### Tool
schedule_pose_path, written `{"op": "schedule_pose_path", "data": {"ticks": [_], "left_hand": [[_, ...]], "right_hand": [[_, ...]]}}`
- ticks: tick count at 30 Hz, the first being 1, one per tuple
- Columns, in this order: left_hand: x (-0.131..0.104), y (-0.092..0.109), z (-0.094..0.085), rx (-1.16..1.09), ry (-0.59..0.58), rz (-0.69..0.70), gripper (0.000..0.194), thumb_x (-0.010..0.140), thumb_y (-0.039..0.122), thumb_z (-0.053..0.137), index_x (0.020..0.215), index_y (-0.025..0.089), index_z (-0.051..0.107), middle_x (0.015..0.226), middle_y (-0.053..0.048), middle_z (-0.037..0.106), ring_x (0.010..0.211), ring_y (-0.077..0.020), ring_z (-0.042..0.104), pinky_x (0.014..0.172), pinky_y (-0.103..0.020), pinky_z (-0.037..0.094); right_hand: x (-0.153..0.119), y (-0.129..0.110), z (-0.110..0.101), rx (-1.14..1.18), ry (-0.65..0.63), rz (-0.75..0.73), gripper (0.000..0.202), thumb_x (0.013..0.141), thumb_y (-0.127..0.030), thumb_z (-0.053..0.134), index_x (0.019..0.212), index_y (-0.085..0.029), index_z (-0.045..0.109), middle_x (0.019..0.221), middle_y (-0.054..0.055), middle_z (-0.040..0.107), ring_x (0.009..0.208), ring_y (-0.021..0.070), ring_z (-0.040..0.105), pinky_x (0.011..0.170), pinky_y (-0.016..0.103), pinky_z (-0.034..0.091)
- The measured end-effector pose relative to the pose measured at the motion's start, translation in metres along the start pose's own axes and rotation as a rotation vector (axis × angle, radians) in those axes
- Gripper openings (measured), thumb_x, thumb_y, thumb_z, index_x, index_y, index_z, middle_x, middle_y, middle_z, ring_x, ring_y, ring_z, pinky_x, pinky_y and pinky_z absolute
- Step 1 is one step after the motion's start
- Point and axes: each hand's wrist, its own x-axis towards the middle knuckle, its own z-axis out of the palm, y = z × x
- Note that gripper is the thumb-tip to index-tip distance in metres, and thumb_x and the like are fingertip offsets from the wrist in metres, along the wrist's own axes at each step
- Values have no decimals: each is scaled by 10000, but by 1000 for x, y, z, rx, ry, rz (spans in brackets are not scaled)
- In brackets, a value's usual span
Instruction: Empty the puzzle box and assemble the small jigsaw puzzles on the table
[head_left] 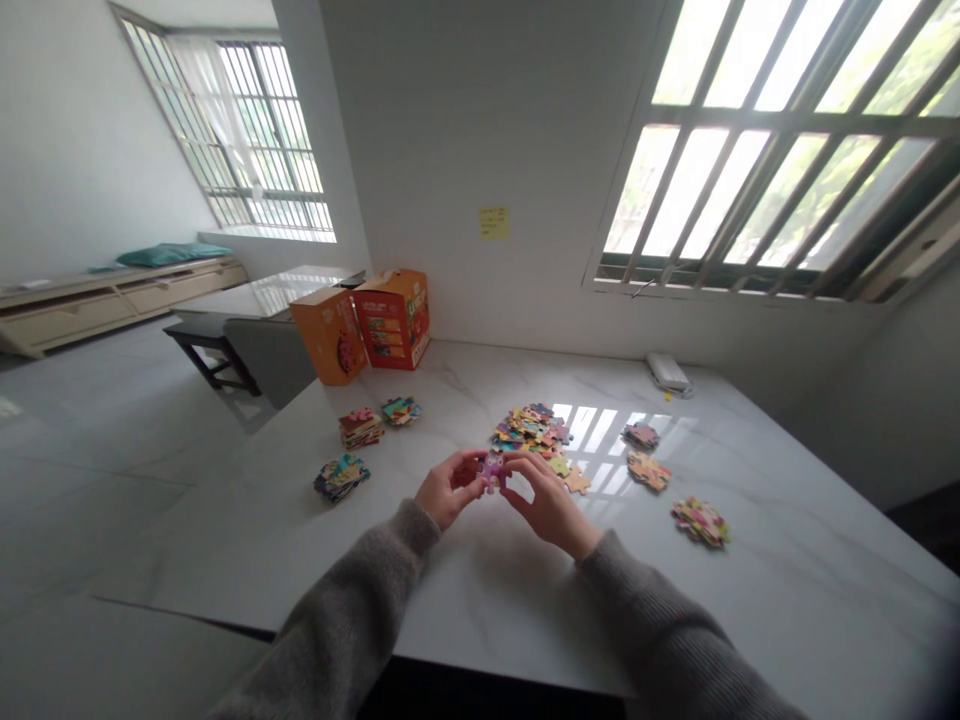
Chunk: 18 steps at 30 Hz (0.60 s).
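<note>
Pinching puzzle piece [493, 471] well inside table edge [510, 669]

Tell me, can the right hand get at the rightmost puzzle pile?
Probably yes: only bare tabletop shows between the right hand and the rightmost puzzle pile, though it holds a purple piece.

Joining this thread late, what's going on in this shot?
A person holds a small purple puzzle piece with the left hand and right hand, just above a white marbled table. A large loose heap of pieces lies just beyond the hands. Three smaller piles sit to the left and three more piles to the right. Two orange boxes stand at the back left.
</note>
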Motion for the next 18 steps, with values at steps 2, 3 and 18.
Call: {"op": "schedule_pose_path", "data": {"ticks": [2,3,18], "left_hand": [[0,-2,-1,42,29,35,523,866,357,651,1321,166,477,912,-43,642,676,-118,618,651,-277,541],[0,-2,-1,68,50,51,502,885,359,619,1324,167,470,900,-40,637,664,-114,606,639,-273,536],[-3,0,0,390,-41,31,263,905,318,517,1064,147,636,739,-20,643,613,-120,594,634,-263,498]], "right_hand": [[1,13,-10,-109,-17,31,148,920,-251,590,1067,-241,587,1192,92,618,1128,246,562,953,413,455],[1,23,-19,-188,-21,62,131,912,-250,595,1042,-239,595,1167,87,629,1111,252,560,948,413,441],[-42,161,-156,-838,95,1062,329,905,-435,496,1104,-217,642,1132,132,616,1067,323,536,847,438,398]]}}
